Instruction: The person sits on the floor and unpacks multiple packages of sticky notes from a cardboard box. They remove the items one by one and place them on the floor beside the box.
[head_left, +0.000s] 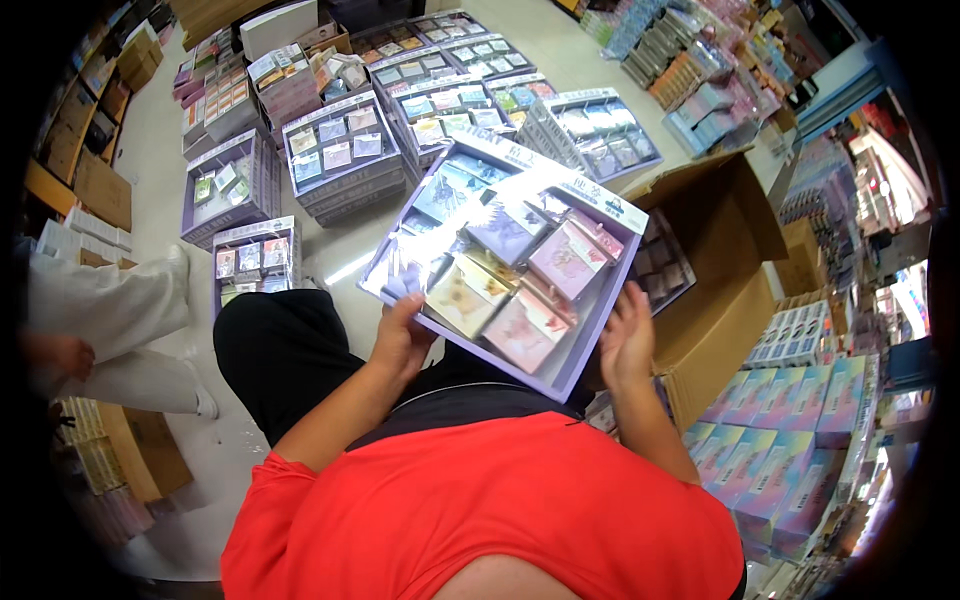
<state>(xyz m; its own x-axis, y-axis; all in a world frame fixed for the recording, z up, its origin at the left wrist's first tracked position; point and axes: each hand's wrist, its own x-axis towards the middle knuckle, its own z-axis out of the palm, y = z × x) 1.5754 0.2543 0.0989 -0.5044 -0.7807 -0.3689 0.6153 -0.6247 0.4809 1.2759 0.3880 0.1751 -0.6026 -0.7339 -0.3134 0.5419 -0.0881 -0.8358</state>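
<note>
A shallow lavender display box (480, 341) of sticky-note packs is tilted in front of me, over my lap. Clear shiny film covers its front, and a printed header runs along its far edge. Inside lie several note packs (566, 262) in pink, yellow and blue-violet; part of the near right side is bare. My left hand (401, 337) grips the near left edge, thumb on the rim and fingers underneath. Beside the right edge, my right hand (628, 334) has its fingers spread; whether it touches the box cannot be seen.
An open cardboard carton (720, 330) stands at my right, with another display box (664, 262) partly inside. Stacked display boxes (345, 157) cover the floor ahead. Pastel boxes (765, 465) are piled at the lower right. A person in pale trousers (112, 322) is at the left, near shelves.
</note>
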